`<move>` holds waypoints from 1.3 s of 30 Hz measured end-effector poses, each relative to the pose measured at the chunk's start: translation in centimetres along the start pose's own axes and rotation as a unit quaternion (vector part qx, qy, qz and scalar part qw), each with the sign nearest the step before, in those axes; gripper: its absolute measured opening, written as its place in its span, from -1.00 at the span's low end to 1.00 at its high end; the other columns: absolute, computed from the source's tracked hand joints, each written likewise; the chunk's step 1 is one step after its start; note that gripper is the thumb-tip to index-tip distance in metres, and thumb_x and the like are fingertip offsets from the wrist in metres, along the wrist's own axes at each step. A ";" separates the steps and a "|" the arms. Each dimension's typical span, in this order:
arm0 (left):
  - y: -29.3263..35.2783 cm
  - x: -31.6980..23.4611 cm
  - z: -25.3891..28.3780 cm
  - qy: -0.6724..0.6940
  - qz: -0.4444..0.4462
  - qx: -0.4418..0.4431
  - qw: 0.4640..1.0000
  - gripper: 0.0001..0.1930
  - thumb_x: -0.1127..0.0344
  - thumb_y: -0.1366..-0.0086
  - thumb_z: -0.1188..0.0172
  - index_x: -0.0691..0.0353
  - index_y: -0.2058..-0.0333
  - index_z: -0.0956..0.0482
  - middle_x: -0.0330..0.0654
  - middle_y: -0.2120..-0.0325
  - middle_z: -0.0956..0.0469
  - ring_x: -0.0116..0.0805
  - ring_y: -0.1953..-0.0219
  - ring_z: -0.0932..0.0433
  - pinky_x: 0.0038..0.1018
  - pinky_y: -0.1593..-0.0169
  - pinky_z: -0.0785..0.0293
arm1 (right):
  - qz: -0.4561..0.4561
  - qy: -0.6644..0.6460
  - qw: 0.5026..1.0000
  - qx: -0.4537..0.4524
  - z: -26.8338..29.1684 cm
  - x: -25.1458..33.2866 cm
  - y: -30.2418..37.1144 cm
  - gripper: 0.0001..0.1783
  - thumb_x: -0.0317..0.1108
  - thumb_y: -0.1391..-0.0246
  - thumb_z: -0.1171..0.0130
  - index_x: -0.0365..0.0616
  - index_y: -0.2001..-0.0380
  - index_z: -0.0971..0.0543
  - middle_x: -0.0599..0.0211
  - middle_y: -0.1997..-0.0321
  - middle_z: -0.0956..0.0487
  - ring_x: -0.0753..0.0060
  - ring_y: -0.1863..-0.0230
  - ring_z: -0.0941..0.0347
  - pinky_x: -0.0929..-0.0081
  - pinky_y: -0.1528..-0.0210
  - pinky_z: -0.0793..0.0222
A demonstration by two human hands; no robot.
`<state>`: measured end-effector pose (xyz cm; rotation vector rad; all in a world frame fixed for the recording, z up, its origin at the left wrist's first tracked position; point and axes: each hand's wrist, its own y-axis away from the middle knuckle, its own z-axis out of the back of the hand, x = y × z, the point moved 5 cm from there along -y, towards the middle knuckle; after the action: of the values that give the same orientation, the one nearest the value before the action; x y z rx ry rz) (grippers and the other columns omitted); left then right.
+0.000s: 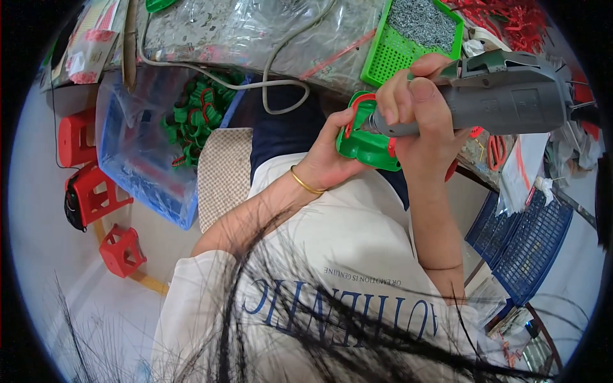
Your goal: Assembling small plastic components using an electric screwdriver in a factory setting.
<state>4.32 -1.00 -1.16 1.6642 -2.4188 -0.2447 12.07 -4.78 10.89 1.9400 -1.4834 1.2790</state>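
Observation:
My left hand point(332, 150) is closed on a green plastic part point(367, 150) with red strips along its edges, held in front of my body. My right hand point(424, 105) wraps round a grey electric screwdriver point(504, 96), which lies almost level across the view. Its tip reaches into the hollow of the green part; what the tip touches there is too small to make out. Below the screwdriver, my right wrist rises from the lower right. A gold bangle point(306, 180) circles my left wrist.
At the left stands a blue crate point(143, 185) with green and red parts point(201, 108). A green tray point(377, 60) of small screws point(421, 25) sits on the bench. A grey cable point(220, 80) loops over its edge. Red stools point(121, 250) stand left; blue baskets point(533, 246), right.

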 end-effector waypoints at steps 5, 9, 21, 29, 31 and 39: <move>0.0 0.1 0.2 -0.001 0.007 0.006 1.000 -0.40 -0.06 -0.22 0.00 0.12 -0.15 -0.23 -0.11 -0.10 -0.32 -0.20 -0.13 -0.32 -0.16 -0.20 -0.21 | 0.010 -0.001 1.000 0.004 -0.2 -0.3 0.2 -0.85 -0.58 0.01 -0.16 -0.36 0.33 -0.45 0.33 0.56 -0.45 0.56 0.63 -0.35 0.62 0.58 -0.30; 0.0 0.1 0.3 -0.002 0.013 0.004 1.000 -0.40 -0.07 -0.22 0.00 0.13 -0.15 -0.23 -0.11 -0.10 -0.33 -0.20 -0.13 -0.32 -0.16 -0.20 -0.22 | 0.008 -0.001 1.000 0.000 -0.3 -0.5 0.2 -0.87 -0.59 0.02 -0.16 -0.36 0.35 -0.46 0.33 0.56 -0.45 0.58 0.63 -0.35 0.63 0.58 -0.30; -0.1 0.3 1.8 0.020 0.027 -0.010 0.999 -0.45 -0.06 -0.22 -0.02 0.12 -0.10 -0.29 -0.14 -0.03 -0.40 -0.25 -0.08 -0.38 -0.18 -0.17 -0.28 | 0.002 0.159 0.987 0.031 -0.5 -1.1 0.8 -0.84 -0.45 -0.03 -0.07 -0.24 0.29 -0.39 0.37 0.70 -0.27 0.49 0.66 -0.22 0.55 0.57 -0.16; 0.1 0.7 2.6 0.025 0.041 -0.028 0.998 -0.52 -0.01 -0.24 -0.03 0.15 -0.04 -0.35 -0.16 0.05 -0.46 -0.26 0.00 -0.45 -0.22 -0.12 -0.36 | -0.002 0.157 0.986 0.053 0.2 -1.9 1.5 -0.85 -0.49 -0.03 -0.02 -0.22 0.28 -0.37 0.34 0.69 -0.30 0.47 0.67 -0.24 0.53 0.56 -0.17; 0.6 0.1 2.1 0.005 0.017 -0.027 0.999 -0.51 0.00 -0.24 -0.03 0.16 -0.05 -0.35 -0.14 0.04 -0.45 -0.25 0.00 -0.46 -0.20 -0.12 -0.36 | 0.012 0.144 0.986 0.080 -0.2 -1.5 1.4 -0.84 -0.47 -0.05 -0.02 -0.21 0.26 -0.37 0.36 0.69 -0.29 0.48 0.67 -0.23 0.52 0.56 -0.16; 0.4 -1.6 -0.2 0.021 -0.008 0.060 0.998 -0.39 -0.07 -0.23 0.03 0.31 -0.10 -0.29 0.13 0.00 -0.40 0.01 -0.01 -0.43 -0.14 -0.10 -0.34 | 0.034 0.063 0.995 0.076 0.1 4.4 -4.4 -0.80 -0.33 -0.14 -0.01 -0.18 0.20 -0.43 0.46 0.64 -0.26 0.57 0.58 -0.17 0.54 0.46 -0.10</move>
<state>4.50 0.61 -1.00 1.7189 -2.4339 -0.0664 16.17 -5.70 15.46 1.8754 -1.4377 1.5553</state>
